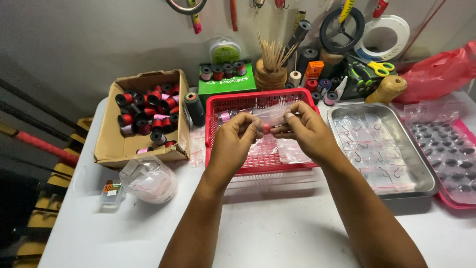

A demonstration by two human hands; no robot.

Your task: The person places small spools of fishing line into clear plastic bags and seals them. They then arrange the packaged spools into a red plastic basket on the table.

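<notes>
While pinched by both hands, clear plastic bag [267, 116] holds red-pink spool.

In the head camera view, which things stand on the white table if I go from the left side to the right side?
Cardboard box of thread spools → red plastic basket → steel tray of bagged hooks → pink tray of dark weights.

Basket [218, 130] centre — spool box [115, 144] left, hook tray [421, 171] right.
</notes>
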